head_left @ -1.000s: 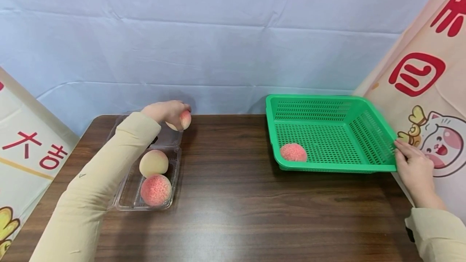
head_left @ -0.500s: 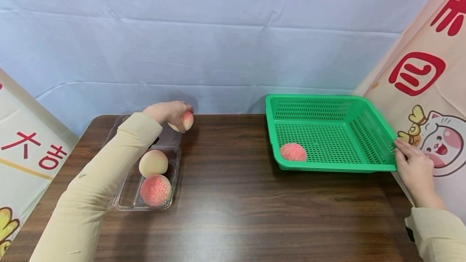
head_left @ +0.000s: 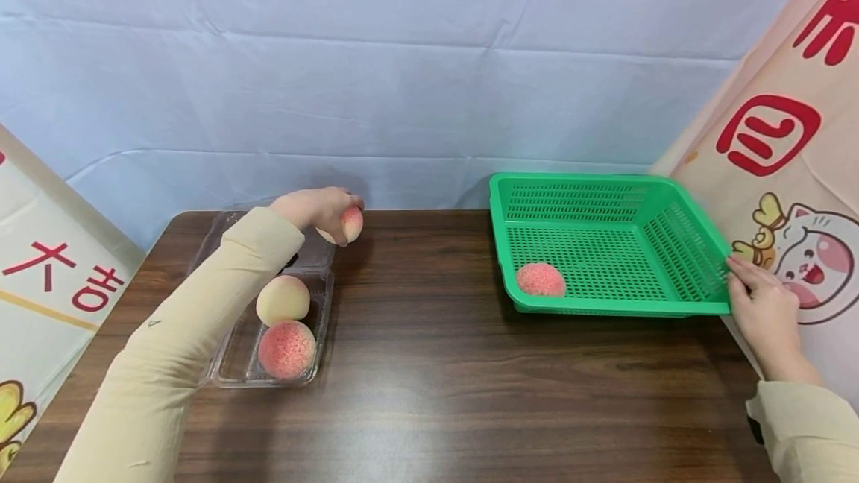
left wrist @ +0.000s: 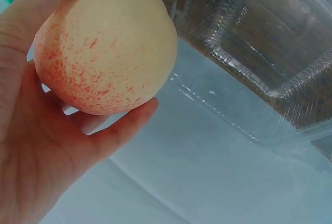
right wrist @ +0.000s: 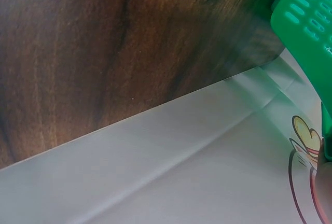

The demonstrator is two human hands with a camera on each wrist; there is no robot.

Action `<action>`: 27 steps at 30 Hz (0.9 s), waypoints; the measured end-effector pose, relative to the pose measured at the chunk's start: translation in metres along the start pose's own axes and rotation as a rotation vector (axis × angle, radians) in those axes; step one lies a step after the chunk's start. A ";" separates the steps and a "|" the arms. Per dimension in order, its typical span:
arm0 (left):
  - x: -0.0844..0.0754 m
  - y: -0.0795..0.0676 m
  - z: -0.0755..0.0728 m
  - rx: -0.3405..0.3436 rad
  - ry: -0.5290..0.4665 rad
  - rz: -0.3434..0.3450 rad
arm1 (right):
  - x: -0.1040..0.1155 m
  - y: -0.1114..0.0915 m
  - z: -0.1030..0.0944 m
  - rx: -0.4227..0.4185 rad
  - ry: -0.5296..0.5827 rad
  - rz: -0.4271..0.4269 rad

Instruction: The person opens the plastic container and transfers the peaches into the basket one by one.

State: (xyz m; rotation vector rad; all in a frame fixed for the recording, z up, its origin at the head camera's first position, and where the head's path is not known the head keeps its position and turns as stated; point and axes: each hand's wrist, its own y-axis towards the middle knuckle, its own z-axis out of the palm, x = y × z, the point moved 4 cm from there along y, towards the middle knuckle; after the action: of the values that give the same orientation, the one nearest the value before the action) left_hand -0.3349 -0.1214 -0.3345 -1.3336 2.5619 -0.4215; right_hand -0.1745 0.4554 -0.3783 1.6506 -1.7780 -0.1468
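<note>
My left hand (head_left: 317, 211) grips a pale peach (left wrist: 109, 47) with red speckles, its fingers and thumb curved round the fruit. This peach is held above the raised lid of a clear plastic clamshell box (head_left: 326, 311). Inside the box lie a cream peach (head_left: 283, 301) and a pinker peach (head_left: 287, 349), touching each other. On the right side, my right hand (head_left: 768, 315) holds the near right corner of a green plastic basket (head_left: 617, 308), thumb and fingers at its rim. One pink peach (head_left: 540, 279) sits in the basket's near left corner.
Everything stands on a dark wooden table (head_left: 429, 364). A pale blue cloth (head_left: 416, 80) hangs along the back edge. Printed banners flank the table, the right banner (head_left: 815, 244) close behind the basket and right hand.
My left hand has shifted slightly to the right, carrying the peach with it. The right hand, the basket and the other peaches stay where they were.
</note>
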 end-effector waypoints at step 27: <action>-0.018 0.005 0.000 0.031 0.042 0.007 | 0.001 0.001 -0.001 0.030 -0.015 0.014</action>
State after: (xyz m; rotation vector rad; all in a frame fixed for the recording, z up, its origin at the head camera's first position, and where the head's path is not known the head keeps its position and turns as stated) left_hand -0.3287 -0.1039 -0.3354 -1.3181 2.5826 -0.4911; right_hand -0.1746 0.4551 -0.3769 1.6617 -1.8102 -0.1270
